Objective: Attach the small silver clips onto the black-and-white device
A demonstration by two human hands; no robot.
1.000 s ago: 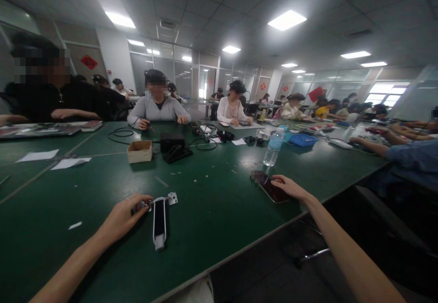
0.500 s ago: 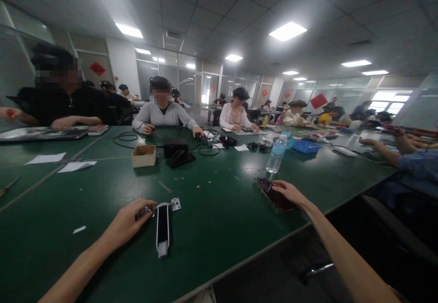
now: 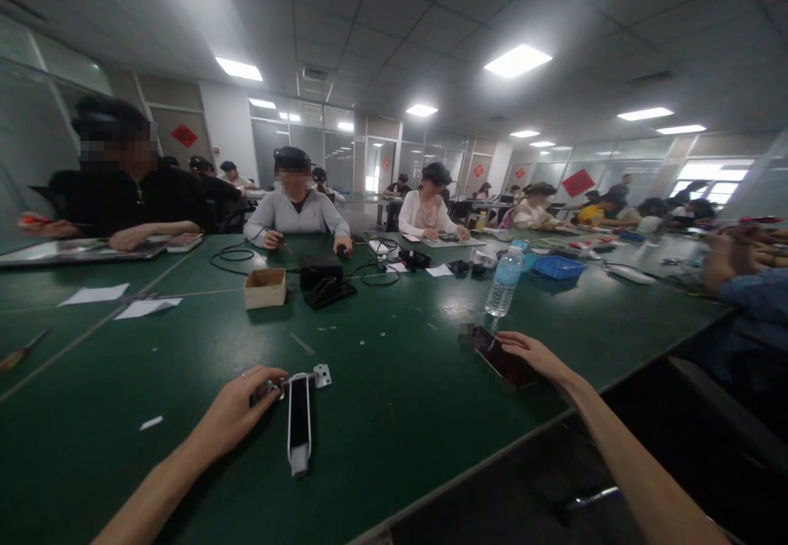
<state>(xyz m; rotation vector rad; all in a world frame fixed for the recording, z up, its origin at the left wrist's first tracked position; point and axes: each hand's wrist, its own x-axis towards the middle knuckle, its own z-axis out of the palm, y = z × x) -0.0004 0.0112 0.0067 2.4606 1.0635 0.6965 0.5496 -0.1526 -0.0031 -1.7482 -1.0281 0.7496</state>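
My left hand [image 3: 241, 408] is closed around a small metal end of a fitting, its fingertips partly hiding that end. The metal fitting [image 3: 300, 426] has a long narrow white frame with a black middle, a grey tip toward me and a silver plate with holes at its far right corner. It lies on the green table [image 3: 394, 414]. My right hand [image 3: 538, 358] has its fingers stretched out over the edge of a dark phone [image 3: 501, 356]. The phone appears to lie flat, near the table's right edge; my thumb is hidden.
A water bottle [image 3: 505, 282] stands just beyond the phone. Farther off are a small open box [image 3: 264, 292], a black device [image 3: 323, 274] with cables and a blue tray [image 3: 557, 267]. Paper scraps [image 3: 151, 307] lie at left. Several people sit around the table.
The phone has lowered from a tilted position to about flat, and my right fingers lie straighter on it. My left hand keeps its hold. The view has shifted slightly.
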